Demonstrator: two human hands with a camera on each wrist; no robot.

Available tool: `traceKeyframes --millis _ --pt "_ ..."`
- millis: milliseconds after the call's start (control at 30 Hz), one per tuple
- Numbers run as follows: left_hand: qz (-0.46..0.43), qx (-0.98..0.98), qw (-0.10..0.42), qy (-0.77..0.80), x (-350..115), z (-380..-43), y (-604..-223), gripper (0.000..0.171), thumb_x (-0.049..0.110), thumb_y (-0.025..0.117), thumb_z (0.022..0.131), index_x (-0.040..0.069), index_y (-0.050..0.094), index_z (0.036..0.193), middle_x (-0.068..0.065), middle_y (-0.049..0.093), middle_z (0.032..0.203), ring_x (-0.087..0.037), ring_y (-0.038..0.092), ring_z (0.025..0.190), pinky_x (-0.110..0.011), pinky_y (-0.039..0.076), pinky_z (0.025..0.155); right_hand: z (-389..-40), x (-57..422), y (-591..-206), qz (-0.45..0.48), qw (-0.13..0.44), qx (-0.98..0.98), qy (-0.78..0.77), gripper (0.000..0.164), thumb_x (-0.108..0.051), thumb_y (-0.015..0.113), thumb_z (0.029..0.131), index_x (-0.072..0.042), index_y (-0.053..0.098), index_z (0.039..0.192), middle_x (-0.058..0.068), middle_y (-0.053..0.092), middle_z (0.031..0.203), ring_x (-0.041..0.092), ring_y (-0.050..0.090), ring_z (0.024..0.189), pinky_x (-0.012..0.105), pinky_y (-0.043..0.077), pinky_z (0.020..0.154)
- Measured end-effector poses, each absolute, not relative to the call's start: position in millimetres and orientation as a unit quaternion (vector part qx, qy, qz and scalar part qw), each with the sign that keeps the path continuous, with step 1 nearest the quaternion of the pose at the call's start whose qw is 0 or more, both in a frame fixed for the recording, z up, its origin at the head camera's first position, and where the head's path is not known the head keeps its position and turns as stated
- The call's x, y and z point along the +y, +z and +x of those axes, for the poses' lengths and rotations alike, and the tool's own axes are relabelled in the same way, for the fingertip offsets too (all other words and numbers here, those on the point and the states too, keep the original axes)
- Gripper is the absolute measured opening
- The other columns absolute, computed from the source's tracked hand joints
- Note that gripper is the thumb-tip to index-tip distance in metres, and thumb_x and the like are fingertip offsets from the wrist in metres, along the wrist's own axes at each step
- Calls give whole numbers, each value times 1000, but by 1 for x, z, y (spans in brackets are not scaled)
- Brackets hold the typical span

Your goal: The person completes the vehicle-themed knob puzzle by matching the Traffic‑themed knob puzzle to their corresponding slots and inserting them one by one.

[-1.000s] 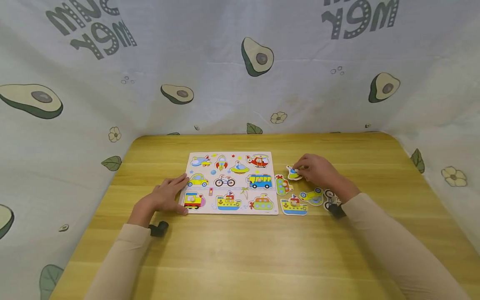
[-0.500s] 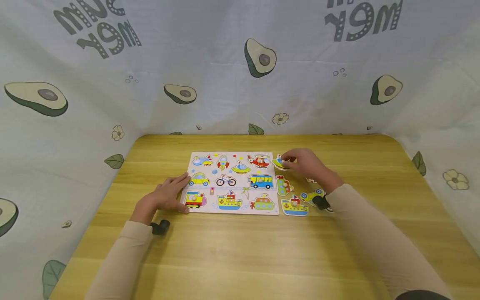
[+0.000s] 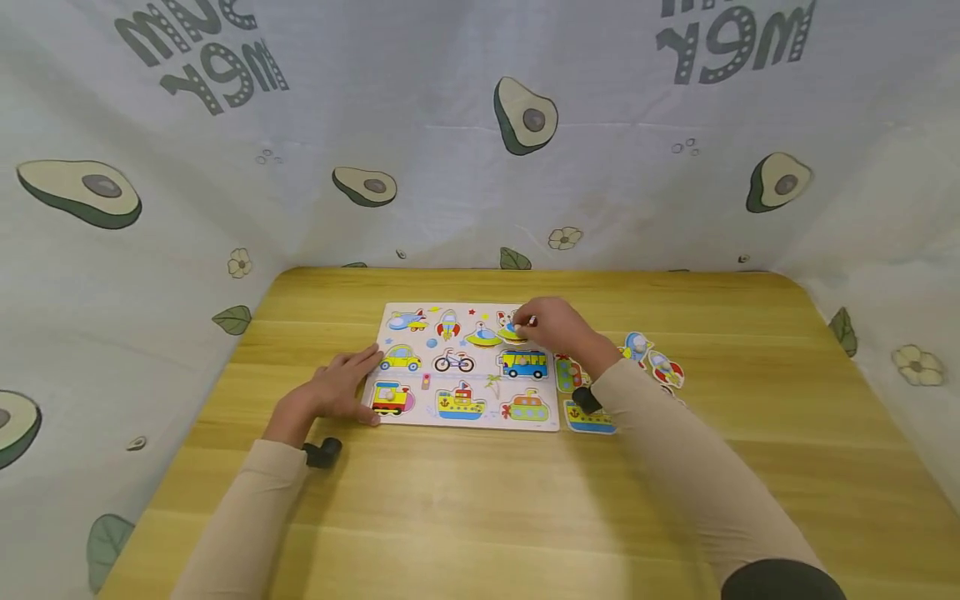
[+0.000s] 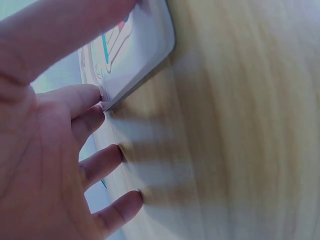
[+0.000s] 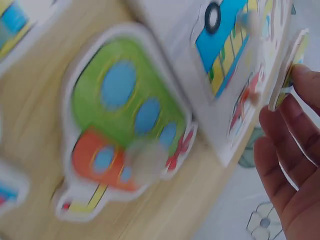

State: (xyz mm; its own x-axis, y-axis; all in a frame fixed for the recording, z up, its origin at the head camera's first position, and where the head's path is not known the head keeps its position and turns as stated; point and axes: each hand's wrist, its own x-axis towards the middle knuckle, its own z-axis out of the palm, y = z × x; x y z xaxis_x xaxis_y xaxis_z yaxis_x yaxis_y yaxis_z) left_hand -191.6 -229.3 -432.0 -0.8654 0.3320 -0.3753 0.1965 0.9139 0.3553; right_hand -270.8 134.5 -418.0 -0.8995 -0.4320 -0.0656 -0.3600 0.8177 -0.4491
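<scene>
My left hand (image 3: 337,387) rests at the left edge of a wooden puzzle board (image 3: 495,422), fingers spread. In the left wrist view its thumb (image 4: 65,37) lies over the board and the fingertips are along the edge. My right hand (image 3: 558,325) pinches a yellow and blue flying saucer puzzle piece (image 3: 510,335) above the board's upper right, just right of the printed saucer (image 3: 482,337). The right wrist view shows the saucer piece (image 5: 287,75) edge-on between thumb and fingers. The helicopter is mostly hidden behind this hand.
Right of the board lie a green submarine piece (image 5: 90,100), a boat piece (image 3: 588,419), an airplane piece (image 3: 636,346) and a rocket piece (image 3: 666,369). The right sleeve covers others. A train (image 3: 387,398) and a bus (image 3: 523,364) with knobs sit in the board.
My right hand has carried the saucer piece left, from the loose pieces to over the board. The airplane and rocket pieces have come into sight. My left hand has stayed at the board's edge.
</scene>
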Motion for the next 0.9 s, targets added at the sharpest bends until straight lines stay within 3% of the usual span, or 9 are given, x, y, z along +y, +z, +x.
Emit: traceKeyframes --millis 233,500,900 --pt "136 953 216 164 -232 -191 -434 111 45 85 73 12 23 159 -13 14 168 -47 21 146 -76 18 111 -274 102 -424 -209 109 946 -222 22 -23 66 96 -12 76 113 6 70 114 23 60 102 40 52 95" --pt "135 954 217 160 -232 -192 -434 109 44 85 74 12 23 159 -12 15 168 -46 21 147 -76 19 111 -277 89 -435 -167 152 944 -241 21 -26 64 98 -15 73 112 7 69 110 21 56 93 34 48 83" --pt "131 954 219 160 -231 -191 -432 109 43 85 73 12 24 158 -13 16 168 -47 21 147 -75 19 112 -275 81 -437 -122 156 935 -293 17 -22 64 97 -13 73 108 9 68 107 21 56 87 31 46 77"
